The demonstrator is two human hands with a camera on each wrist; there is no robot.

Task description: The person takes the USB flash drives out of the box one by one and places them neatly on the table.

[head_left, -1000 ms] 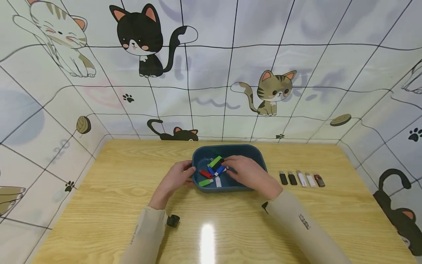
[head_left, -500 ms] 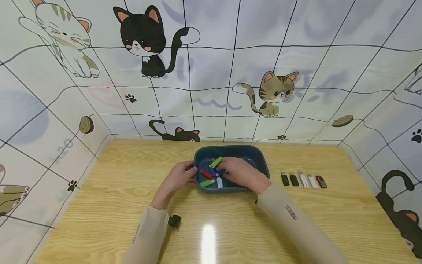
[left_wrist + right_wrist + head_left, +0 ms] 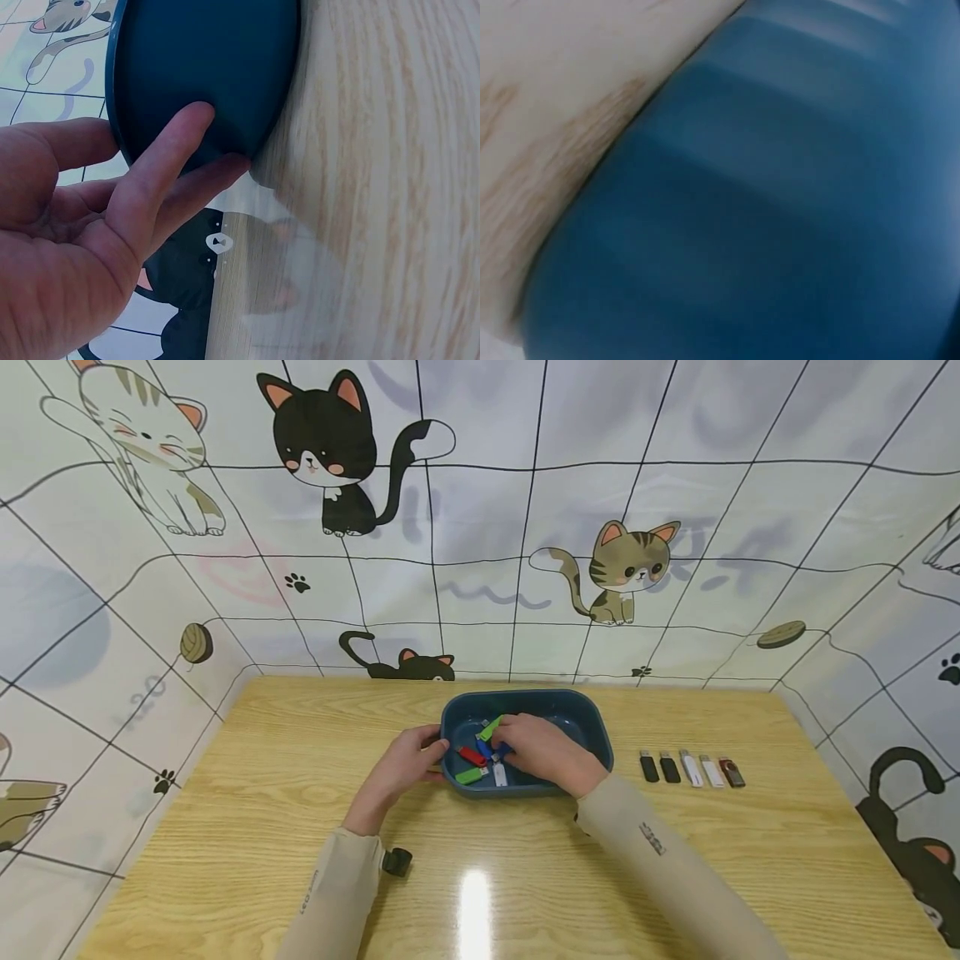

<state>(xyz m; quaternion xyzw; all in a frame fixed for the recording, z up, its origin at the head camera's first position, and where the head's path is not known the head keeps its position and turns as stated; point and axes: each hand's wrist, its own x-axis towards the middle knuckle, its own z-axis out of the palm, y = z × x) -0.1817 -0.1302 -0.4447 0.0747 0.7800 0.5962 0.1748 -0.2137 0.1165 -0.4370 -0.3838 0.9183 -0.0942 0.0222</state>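
A dark blue plastic tub (image 3: 527,792) stands on the wooden table in the head view, with several USB flash drives at its left end. Among them are a red flash drive (image 3: 472,757), a green flash drive (image 3: 470,776) and a white flash drive (image 3: 499,774). My left hand (image 3: 402,766) grips the tub's left end, thumb at the rim and fingers along the outer wall (image 3: 199,67). My right hand (image 3: 546,750) reaches down inside, over a blue flash drive (image 3: 504,749); its fingertips are hidden, so I cannot tell if they pinch one. The right wrist view shows only the tub's blurred wall (image 3: 742,210).
Right of the tub lies a row of several flash drives: a black flash drive (image 3: 648,767), another black flash drive (image 3: 669,767), two whitish ones (image 3: 691,769) and a brown one (image 3: 731,772). A cat-patterned backdrop (image 3: 480,593) rises behind the table (image 3: 315,718).
My right hand has moved slightly left and lower into the tub, covering more of the blue and dark drives. My left hand keeps its hold. The view has shifted slightly.
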